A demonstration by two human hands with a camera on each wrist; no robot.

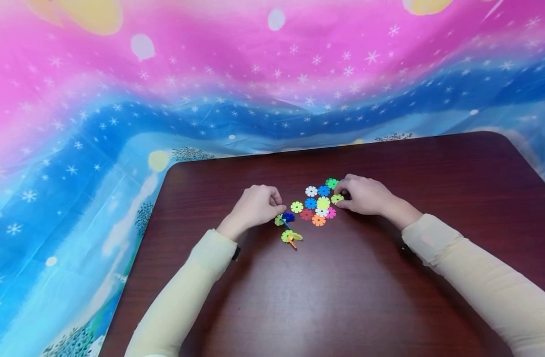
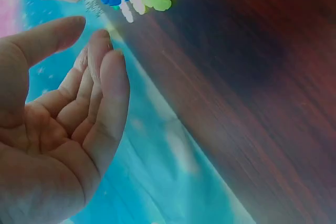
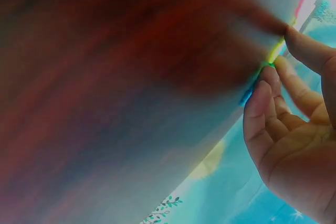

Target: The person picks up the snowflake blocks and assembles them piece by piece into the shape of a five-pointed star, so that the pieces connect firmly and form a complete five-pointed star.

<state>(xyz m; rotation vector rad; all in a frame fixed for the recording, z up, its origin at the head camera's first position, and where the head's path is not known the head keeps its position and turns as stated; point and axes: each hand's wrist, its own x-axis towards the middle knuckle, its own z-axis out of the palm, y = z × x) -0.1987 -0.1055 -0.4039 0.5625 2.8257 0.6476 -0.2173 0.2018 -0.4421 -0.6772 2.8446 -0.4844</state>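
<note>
Several flower-shaped plastic discs with notched edges lie in a cluster on the table (image 1: 343, 297). My right hand (image 1: 366, 195) is at the cluster's right side, its thumb and fingertips at opposite edges of a yellow-green disc (image 1: 337, 199). In the right wrist view that disc (image 3: 275, 51) shows edge-on between thumb and index finger. To the left, my left hand (image 1: 256, 206) hovers with loosely bent fingers and a gap between thumb and fingertips. Just beyond its fingertips is a joined piece with a dark blue disc (image 1: 288, 217) and a yellow-green disc (image 1: 278, 220).
A second joined piece of yellow discs (image 1: 287, 236) with an orange disc (image 1: 292, 244) stands nearer me. White (image 1: 311, 191), blue (image 1: 323, 190), green (image 1: 332, 183) and orange (image 1: 319, 220) discs lie between the hands. A patterned cloth (image 1: 254, 89) hangs behind the table.
</note>
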